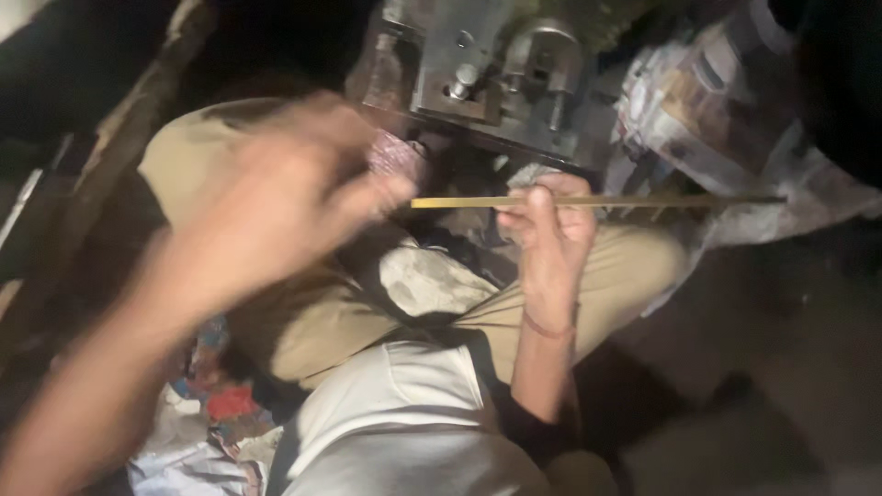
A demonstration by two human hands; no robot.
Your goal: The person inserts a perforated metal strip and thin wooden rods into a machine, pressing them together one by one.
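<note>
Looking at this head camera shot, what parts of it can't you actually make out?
- Left hand: motion-blurred in the head view; its grip and whether it touches the brass rod are unclear.
- Metal machine: top cut off by the frame edge, partly in shadow.
- Crumpled papers: dim, details unreadable.
- Right hand: holds the rod; palm hidden.

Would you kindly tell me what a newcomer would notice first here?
The thin brass-coloured rod lies level across the middle, pinched in the right hand. The blurred left hand fills the left foreground near its end. A grey metal machine sits at top centre.
</note>
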